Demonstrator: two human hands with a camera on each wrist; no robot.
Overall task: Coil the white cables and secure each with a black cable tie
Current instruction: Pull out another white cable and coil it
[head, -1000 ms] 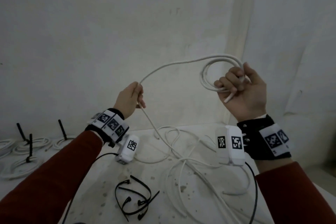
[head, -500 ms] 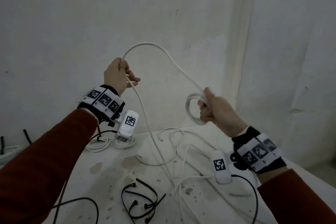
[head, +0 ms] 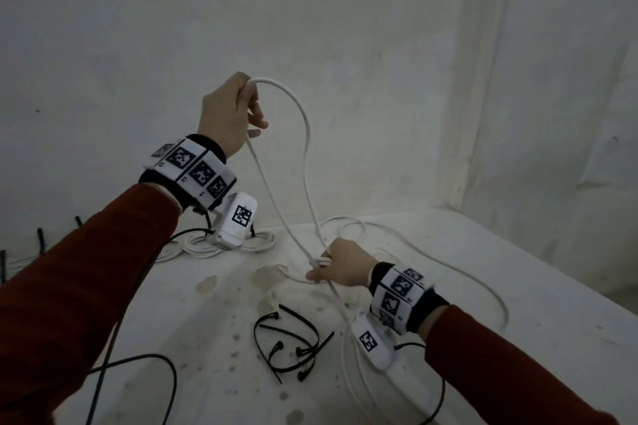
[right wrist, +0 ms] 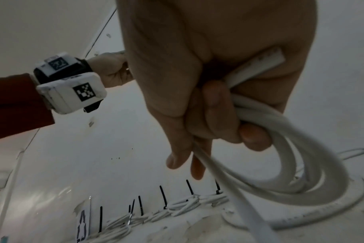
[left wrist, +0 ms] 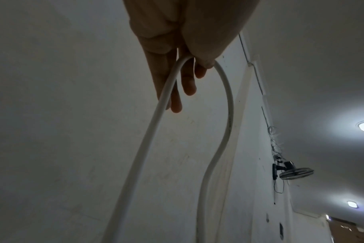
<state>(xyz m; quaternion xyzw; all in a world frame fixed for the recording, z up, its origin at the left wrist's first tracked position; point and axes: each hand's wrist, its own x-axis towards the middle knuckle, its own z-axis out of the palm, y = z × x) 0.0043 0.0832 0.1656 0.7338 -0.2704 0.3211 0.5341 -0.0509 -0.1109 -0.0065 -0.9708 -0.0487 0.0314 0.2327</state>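
My left hand [head: 230, 110] is raised and holds a bend of the white cable [head: 305, 134]; the thumb [left wrist: 206, 54] presses the cable [left wrist: 156, 115] against the fingers. From there two strands run down to my right hand [head: 340, 267], low over the table. That right hand [right wrist: 208, 102] grips a small coil of white cable [right wrist: 314, 164] with the cut end poking out of the fist. More of the cable [head: 459, 272] trails loose over the table to the right. Several black cable ties [head: 293, 342] lie loose in front.
Coiled, tied white cables [head: 228, 245] lie at the back left under my left wrist, with more [right wrist: 177, 207] in a row along the wall, black tie tails upright. The stained white table [head: 552, 286] meets walls behind and right. Black wrist-camera leads [head: 138, 366] cross the front.
My right hand has dropped with the coil from chest height almost to the table and turned palm down. My left hand has risen, drawing a tall loop of cable up.
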